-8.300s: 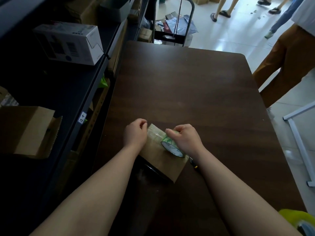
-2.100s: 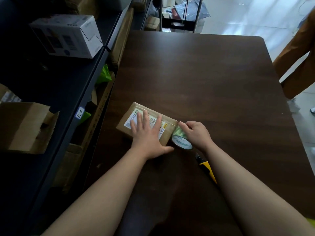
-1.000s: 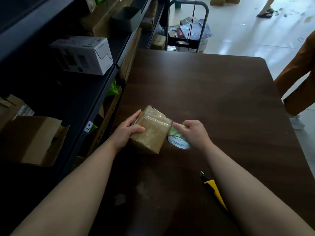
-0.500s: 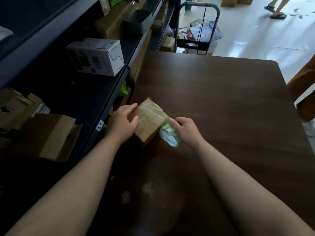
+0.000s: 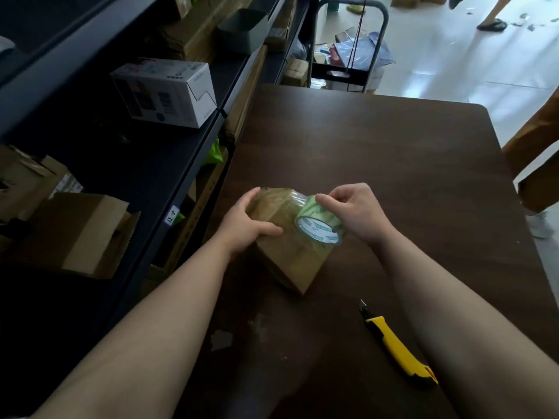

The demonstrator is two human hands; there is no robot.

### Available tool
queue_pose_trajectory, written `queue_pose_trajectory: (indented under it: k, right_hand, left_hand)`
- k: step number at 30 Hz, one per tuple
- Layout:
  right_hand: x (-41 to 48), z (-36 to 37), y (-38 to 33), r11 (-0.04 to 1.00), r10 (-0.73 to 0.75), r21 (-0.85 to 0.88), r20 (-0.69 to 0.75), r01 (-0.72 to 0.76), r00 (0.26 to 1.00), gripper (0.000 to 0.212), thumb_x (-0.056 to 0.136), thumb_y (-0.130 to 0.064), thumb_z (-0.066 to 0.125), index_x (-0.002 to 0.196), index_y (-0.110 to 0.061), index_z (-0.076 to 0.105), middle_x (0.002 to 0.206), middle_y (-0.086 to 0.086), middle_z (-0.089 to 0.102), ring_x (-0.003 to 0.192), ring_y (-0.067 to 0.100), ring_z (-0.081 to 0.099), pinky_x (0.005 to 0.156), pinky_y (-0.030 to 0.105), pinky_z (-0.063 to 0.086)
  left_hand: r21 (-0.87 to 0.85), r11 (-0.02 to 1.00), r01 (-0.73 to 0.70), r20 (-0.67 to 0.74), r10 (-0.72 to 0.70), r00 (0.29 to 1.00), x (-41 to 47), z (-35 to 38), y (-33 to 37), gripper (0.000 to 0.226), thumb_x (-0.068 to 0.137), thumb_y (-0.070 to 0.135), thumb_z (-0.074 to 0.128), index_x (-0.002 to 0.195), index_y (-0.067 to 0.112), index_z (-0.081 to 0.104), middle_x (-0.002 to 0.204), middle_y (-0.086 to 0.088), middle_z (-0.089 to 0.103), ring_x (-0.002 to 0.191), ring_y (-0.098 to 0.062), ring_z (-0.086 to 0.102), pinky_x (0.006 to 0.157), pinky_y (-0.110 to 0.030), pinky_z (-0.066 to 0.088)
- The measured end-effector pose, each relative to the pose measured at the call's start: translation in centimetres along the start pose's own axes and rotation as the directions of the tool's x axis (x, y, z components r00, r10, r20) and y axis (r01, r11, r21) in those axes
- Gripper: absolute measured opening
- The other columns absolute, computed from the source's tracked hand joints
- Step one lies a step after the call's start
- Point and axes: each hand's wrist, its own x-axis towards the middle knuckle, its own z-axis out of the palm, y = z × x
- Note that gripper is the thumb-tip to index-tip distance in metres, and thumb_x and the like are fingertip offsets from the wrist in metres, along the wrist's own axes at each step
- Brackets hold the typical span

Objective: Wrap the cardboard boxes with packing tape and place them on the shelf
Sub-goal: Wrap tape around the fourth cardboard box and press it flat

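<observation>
Left hand [image 5: 242, 225] grips cardboard box [image 5: 290, 252] (tilted); right hand [image 5: 357, 213] pinches tape roll [image 5: 319, 220].

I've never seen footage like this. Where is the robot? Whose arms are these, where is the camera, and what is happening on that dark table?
There is no machine here. These are a person's two bare arms, filmed by one wide-angle camera worn on their head and looking forward and down. That is why the arms seem to grow out of the bottom of the picture.

The left hand grips a brown cardboard box, which is raised at an angle on the dark table. The right hand pinches a roll of clear packing tape held against the box. Shiny tape already covers the box's top.

A yellow utility knife lies on the table beside the right forearm, untouched. On the left stands a dark shelf carrying a white carton and an open brown carton.
</observation>
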Motion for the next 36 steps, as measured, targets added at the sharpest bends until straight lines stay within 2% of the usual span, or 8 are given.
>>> queue_pose_trajectory:
  k: [2,4,7,11,16,24,30,36]
  right_hand:
    - [-0.7,-0.6,0.5,0.999,0.043,-0.002,-0.003,-0.043,0.999,0.028,0.083,-0.031,0.075,0.068,-0.008,0.071,0.068,0.013,0.072,0.059,0.015,0.063,0.057,0.037,0.052]
    - [-1.1,-1.0,0.9,0.998,0.062,-0.015,-0.010,-0.062,0.998,0.028,0.083,-0.032,0.076,0.067,-0.009,0.071,0.067,0.010,0.072,0.058,0.014,0.065,0.056,0.035,0.052]
    - [-1.3,-1.4,1.3,0.995,0.071,-0.061,-0.026,-0.073,0.997,0.029,0.082,-0.034,0.076,0.065,-0.011,0.070,0.061,0.004,0.069,0.055,0.011,0.062,0.055,0.034,0.050]
    - [-2.3,-2.9,3.1,0.961,0.072,-0.261,-0.087,-0.092,0.994,0.041,0.078,-0.042,0.078,0.058,-0.009,0.065,0.053,0.004,0.059,0.051,0.014,0.051,0.051,0.033,0.042]
    - [-3.8,-1.8,5.2,0.971,0.151,-0.175,-0.075,-0.162,0.986,0.044,0.079,-0.045,0.077,0.063,-0.006,0.065,0.053,0.003,0.057,0.049,0.015,0.051,0.050,0.033,0.042]
    - [-5.5,-3.0,8.8,0.953,0.184,-0.223,-0.111,-0.205,0.977,0.051,0.081,-0.049,0.073,0.058,-0.006,0.057,0.052,-0.002,0.052,0.050,0.012,0.047,0.053,0.030,0.038]
    - [-5.1,-1.3,10.3,0.927,0.253,-0.260,-0.099,-0.271,0.962,0.047,0.080,-0.052,0.070,0.056,-0.014,0.054,0.057,-0.002,0.055,0.059,0.017,0.054,0.057,0.035,0.043]
    - [-5.3,0.5,11.0,0.911,0.321,-0.246,-0.085,-0.332,0.943,0.044,0.078,-0.054,0.068,0.064,-0.012,0.062,0.063,0.002,0.064,0.064,0.020,0.061,0.060,0.041,0.050]
  left_hand:
    - [-0.103,0.994,0.033,0.026,-0.030,0.999,-0.1,0.9,-0.4,0.101,0.057,0.019,0.090,0.143,0.036,0.041,0.130,0.004,0.048,0.114,-0.012,0.051,0.096,-0.033,0.048]
    - [-0.166,0.985,0.044,0.038,-0.038,0.999,0.0,1.5,-0.5,0.096,0.058,0.018,0.089,0.141,0.036,0.043,0.118,0.010,0.050,0.099,0.001,0.050,0.080,-0.021,0.047]
    - [-0.206,0.977,0.053,0.055,-0.043,0.998,-0.2,2.0,-0.6,0.090,0.060,0.017,0.088,0.138,0.035,0.048,0.107,0.020,0.051,0.094,0.006,0.050,0.071,-0.016,0.045]
    - [-0.356,0.927,0.120,0.013,-0.123,0.992,-0.8,0.8,-2.1,0.081,0.064,0.016,0.085,0.137,0.032,0.052,0.113,0.010,0.058,0.098,-0.008,0.061,0.072,-0.022,0.051]
    - [-0.378,0.915,0.145,0.039,-0.140,0.989,-0.5,0.5,-2.9,0.079,0.064,0.018,0.085,0.134,0.036,0.053,0.120,0.004,0.056,0.104,-0.018,0.060,0.076,-0.028,0.052]
    - [-0.415,0.881,0.226,0.083,-0.211,0.974,-0.3,-0.3,-4.7,0.069,0.068,0.023,0.081,0.129,0.041,0.056,0.123,-0.002,0.056,0.104,-0.025,0.060,0.072,-0.033,0.052]
    - [-0.444,0.862,0.247,0.108,-0.222,0.969,0.2,-0.6,-5.7,0.078,0.057,0.025,0.082,0.131,0.036,0.056,0.122,-0.006,0.060,0.107,-0.028,0.060,0.077,-0.035,0.051]
    - [-0.493,0.832,0.253,0.135,-0.214,0.967,0.5,-0.4,-7.3,0.074,0.061,0.025,0.077,0.133,0.027,0.057,0.124,-0.010,0.063,0.110,-0.030,0.060,0.081,-0.036,0.051]
